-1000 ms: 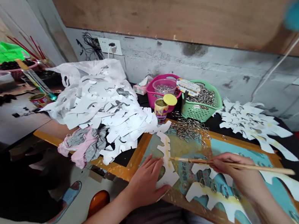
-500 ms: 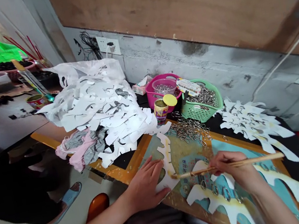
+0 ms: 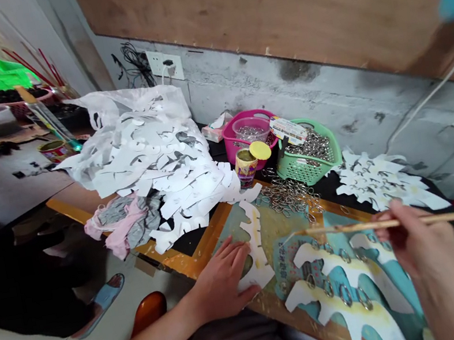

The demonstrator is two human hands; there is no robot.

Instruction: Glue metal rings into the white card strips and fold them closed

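My left hand (image 3: 219,280) lies flat with fingers stretched on a white notched cut-out (image 3: 261,272), which has a yellowish smear along its edge. My right hand (image 3: 426,252) grips a long wooden-handled brush (image 3: 347,228) and holds it over the mat, its tip apart from that cut-out. Below the brush lie several white cut-outs (image 3: 353,317) smeared yellow, with metal rings (image 3: 344,294) standing in their notches. Behind them sits a heap of loose metal rings (image 3: 291,197).
A big pile of white cut-outs (image 3: 178,167) and a pink-grey cloth (image 3: 128,222) lie left. An open can (image 3: 246,168), a pink basket (image 3: 230,146) and a green basket (image 3: 309,172) stand at the back. More ringed cut-outs (image 3: 382,180) lie right. A co-worker's slippered foot (image 3: 104,300) shows left.
My right hand has moved right and up with the brush, taking its tip off the cut-out under my left hand. My left hand has stayed in place.
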